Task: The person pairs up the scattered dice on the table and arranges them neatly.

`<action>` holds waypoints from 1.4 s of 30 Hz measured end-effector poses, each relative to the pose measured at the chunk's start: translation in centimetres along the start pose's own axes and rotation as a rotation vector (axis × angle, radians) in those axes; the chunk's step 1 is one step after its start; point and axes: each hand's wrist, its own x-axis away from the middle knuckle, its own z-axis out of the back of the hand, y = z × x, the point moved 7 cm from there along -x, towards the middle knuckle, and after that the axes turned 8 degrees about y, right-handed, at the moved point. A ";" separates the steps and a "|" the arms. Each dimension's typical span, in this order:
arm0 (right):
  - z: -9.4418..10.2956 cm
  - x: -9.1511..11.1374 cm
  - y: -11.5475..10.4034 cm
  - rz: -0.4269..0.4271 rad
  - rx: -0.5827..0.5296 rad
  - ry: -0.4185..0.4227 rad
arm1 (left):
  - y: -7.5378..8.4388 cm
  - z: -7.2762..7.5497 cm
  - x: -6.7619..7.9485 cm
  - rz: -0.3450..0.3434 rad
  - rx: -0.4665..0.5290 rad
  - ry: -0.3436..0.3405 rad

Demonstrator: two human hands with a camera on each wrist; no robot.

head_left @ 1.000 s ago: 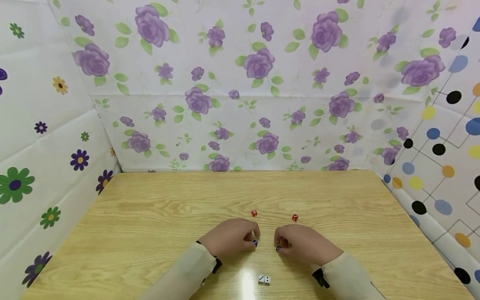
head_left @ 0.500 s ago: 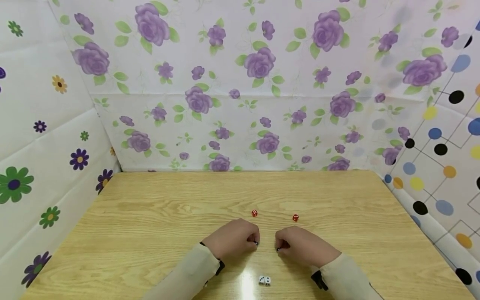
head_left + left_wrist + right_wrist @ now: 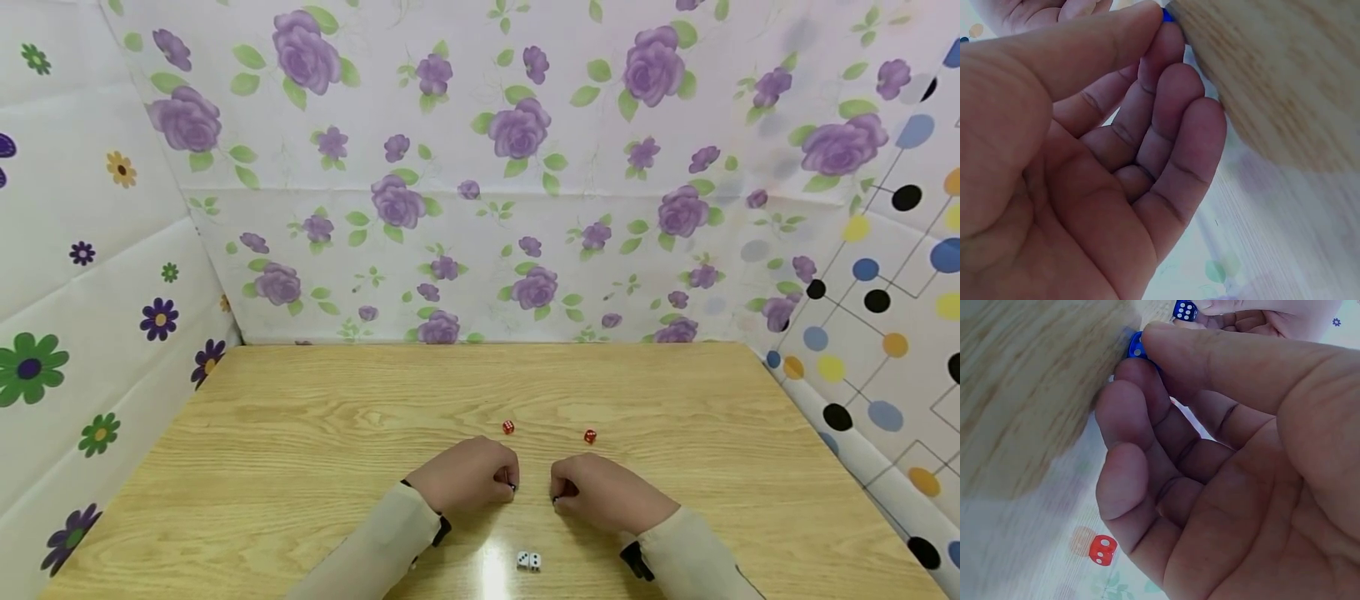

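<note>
Near the table's middle, my left hand (image 3: 467,475) pinches a small blue die (image 3: 1167,15) between thumb and fingertips. Most of that die is covered by the fingers in the left wrist view; the right wrist view shows its white pips. My right hand (image 3: 611,492) faces it across a short gap and pinches another blue die (image 3: 1137,346) in the same way, close at the wooden surface. Beyond the hands lie two red dice, one at left (image 3: 508,427) and one at right (image 3: 590,436). Two white dice (image 3: 528,561) sit side by side nearer to me.
The wooden table (image 3: 337,400) is enclosed by patterned cloths: purple roses (image 3: 517,129) at the back, coloured flowers on the left, dots and lines on the right. Light-coloured sleeves and black wrist straps (image 3: 637,560) cover my wrists.
The fingers of both hands have closed further over the blue dice, which show less in the head view. The hands have barely shifted; the red and white dice lie where they were.
</note>
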 end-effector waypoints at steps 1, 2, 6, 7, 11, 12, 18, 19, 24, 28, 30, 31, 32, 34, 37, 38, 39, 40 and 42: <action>0.0 0.0 0.0 0.000 -0.002 0.001 | 0.0 0.0 0.0 0.000 0.000 -0.001; 0.0 0.0 0.0 -0.002 -0.004 0.001 | 0.0 0.0 0.0 0.001 0.001 -0.001; 0.1 0.0 0.0 -0.004 -0.018 0.007 | 0.1 0.2 0.0 0.003 0.008 -0.002; 0.2 0.0 0.0 -0.004 -0.018 0.009 | 0.1 0.3 0.0 0.002 0.010 -0.001; 0.2 -0.1 0.0 -0.007 -0.026 0.008 | 0.2 0.4 0.0 0.009 0.021 -0.007; 0.2 -0.1 0.0 -0.009 -0.032 0.007 | 0.2 0.3 -0.1 0.012 0.023 -0.009; 0.0 -0.2 0.2 -0.023 -0.040 0.002 | 0.1 0.0 -0.4 0.013 0.030 -0.016; 0.0 -0.3 0.3 -0.025 -0.026 0.008 | 0.1 0.0 -0.4 0.007 0.025 -0.012; -0.1 -0.9 0.5 -0.015 0.065 0.079 | 0.2 0.2 -0.8 -0.018 -0.017 0.003; 0.0 -1.2 0.6 -0.024 0.118 0.121 | 0.2 0.1 -1.0 -0.030 -0.075 0.010; 0.1 -1.3 0.6 -0.024 0.142 0.134 | 0.2 0.1 -1.1 -0.036 -0.093 0.010; 0.1 -1.3 0.6 -0.024 0.151 0.137 | 0.2 0.1 -1.1 -0.035 -0.090 0.008; 0.2 -1.3 0.6 -0.025 0.151 0.137 | 0.2 0.1 -1.1 -0.029 -0.083 0.005; 0.3 -1.3 0.6 -0.029 0.142 0.132 | 0.1 0.1 -1.1 -0.014 -0.070 0.001; 0.4 -1.3 0.5 -0.054 0.111 0.102 | 0.1 0.2 -0.9 0.013 -0.041 -0.009; 0.5 -1.2 0.5 -0.061 0.107 0.093 | 0.1 0.3 -0.9 0.018 -0.042 -0.010; 0.6 -1.2 0.5 -0.067 0.115 0.087 | 0.2 0.4 -0.9 0.019 -0.045 -0.009; 0.7 -1.2 0.5 -0.070 0.124 0.082 | 0.3 0.5 -0.8 0.017 -0.053 -0.005; 0.9 -1.2 0.4 -0.069 0.145 0.080 | 0.6 0.8 -0.7 0.012 -0.077 0.011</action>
